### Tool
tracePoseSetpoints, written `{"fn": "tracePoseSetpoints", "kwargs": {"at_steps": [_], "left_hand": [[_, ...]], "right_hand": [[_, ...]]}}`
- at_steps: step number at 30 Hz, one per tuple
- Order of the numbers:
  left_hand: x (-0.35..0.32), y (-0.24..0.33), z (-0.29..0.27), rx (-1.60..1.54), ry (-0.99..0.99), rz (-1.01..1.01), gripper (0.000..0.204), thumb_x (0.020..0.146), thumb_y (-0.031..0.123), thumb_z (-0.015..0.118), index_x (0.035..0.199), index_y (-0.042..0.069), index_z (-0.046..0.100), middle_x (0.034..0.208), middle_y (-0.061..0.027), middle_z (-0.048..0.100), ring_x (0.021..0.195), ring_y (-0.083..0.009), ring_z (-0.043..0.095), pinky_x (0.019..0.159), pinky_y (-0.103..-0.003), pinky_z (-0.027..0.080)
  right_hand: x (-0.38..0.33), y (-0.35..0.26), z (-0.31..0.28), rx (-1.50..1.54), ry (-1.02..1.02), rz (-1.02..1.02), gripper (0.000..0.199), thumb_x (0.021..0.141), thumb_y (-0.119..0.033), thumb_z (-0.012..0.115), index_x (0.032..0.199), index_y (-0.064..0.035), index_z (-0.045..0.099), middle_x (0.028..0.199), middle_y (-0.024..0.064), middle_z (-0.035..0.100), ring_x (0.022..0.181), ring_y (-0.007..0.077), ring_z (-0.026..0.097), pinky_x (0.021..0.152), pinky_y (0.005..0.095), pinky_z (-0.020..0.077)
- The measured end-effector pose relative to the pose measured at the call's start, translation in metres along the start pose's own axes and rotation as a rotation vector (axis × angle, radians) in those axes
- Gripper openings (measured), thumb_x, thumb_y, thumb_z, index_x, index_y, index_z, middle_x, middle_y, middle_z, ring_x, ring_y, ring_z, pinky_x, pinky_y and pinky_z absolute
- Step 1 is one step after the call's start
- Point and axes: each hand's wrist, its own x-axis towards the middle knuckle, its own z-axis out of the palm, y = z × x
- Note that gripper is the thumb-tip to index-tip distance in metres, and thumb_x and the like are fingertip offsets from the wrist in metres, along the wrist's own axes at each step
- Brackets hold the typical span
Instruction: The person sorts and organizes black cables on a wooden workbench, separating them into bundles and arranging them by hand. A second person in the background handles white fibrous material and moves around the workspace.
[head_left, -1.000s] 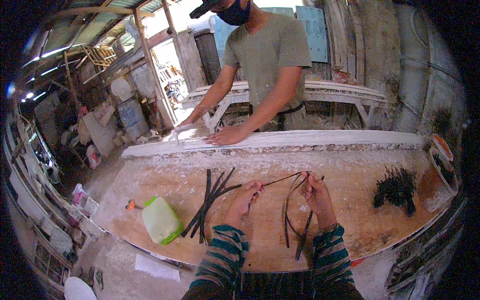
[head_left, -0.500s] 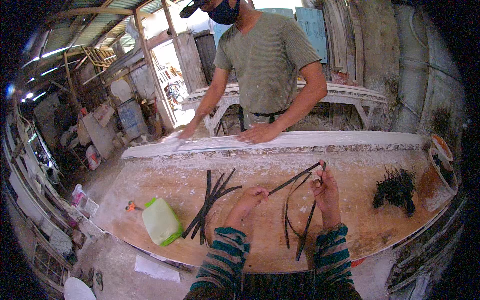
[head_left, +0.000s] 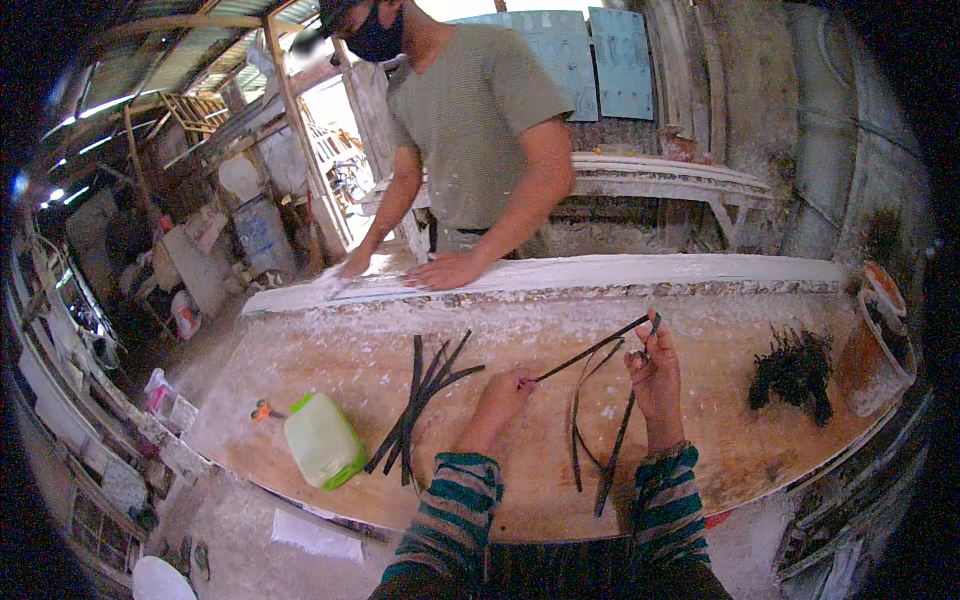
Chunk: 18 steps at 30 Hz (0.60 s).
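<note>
A thin black strip [head_left: 590, 350] runs taut between my two hands above the wooden table. My left hand [head_left: 507, 393] pinches its near end. My right hand [head_left: 655, 375] grips it at the far end, with fingers closed, and a length of black strip [head_left: 617, 455] hangs down from there. Between the hands, another thin strip [head_left: 575, 425] curves in a loop on the tabletop. Left of my left hand lies a crossed bunch of black strips [head_left: 415, 410]. Whether the right hand also holds a small tool is too small to tell.
A pale container with green ends [head_left: 324, 440] and orange-handled scissors [head_left: 262, 411] lie at the left. To the right are a tangled black heap [head_left: 793, 375] and a tipped dusty bucket [head_left: 870, 360]. Across the table, another person [head_left: 460, 130] works along a white-covered ledge [head_left: 640, 272].
The other person has shifted left, both hands sliding left along the white ledge. My hands stay nearly in place, the right slightly higher, and the strip between them looks straighter.
</note>
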Motion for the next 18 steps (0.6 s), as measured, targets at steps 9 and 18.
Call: {"fn": "tracePoseSetpoints", "kwargs": {"at_steps": [9, 18], "left_hand": [[0.000, 0.012, -0.009, 0.056, 0.195, 0.042, 0.018, 0.077, 0.021, 0.061, 0.080, 0.003, 0.061, 0.070, -0.0134, 0.060, 0.065, -0.0278, 0.058, 0.059, -0.035, 0.045], [0.007, 0.009, 0.009, -0.565, -0.007, -0.027, 0.022, 0.079, 0.027, 0.062, 0.082, 0.006, 0.063, 0.068, 0.0032, 0.057, 0.058, -0.0055, 0.049, 0.052, -0.022, 0.039]], "right_hand": [[-0.005, -0.003, 0.009, -0.052, -0.014, -0.052, 0.044, 0.086, -0.016, 0.053, 0.126, -0.0096, 0.035, 0.094, 0.0030, 0.059, 0.068, 0.0080, 0.058, 0.065, 0.0229, 0.0492], [-0.003, 0.039, -0.016, -0.569, -0.075, 0.197, 0.006, 0.081, -0.015, 0.059, 0.084, -0.0116, 0.055, 0.083, 0.0010, 0.059, 0.074, 0.0073, 0.052, 0.059, 0.0206, 0.0397]]}}
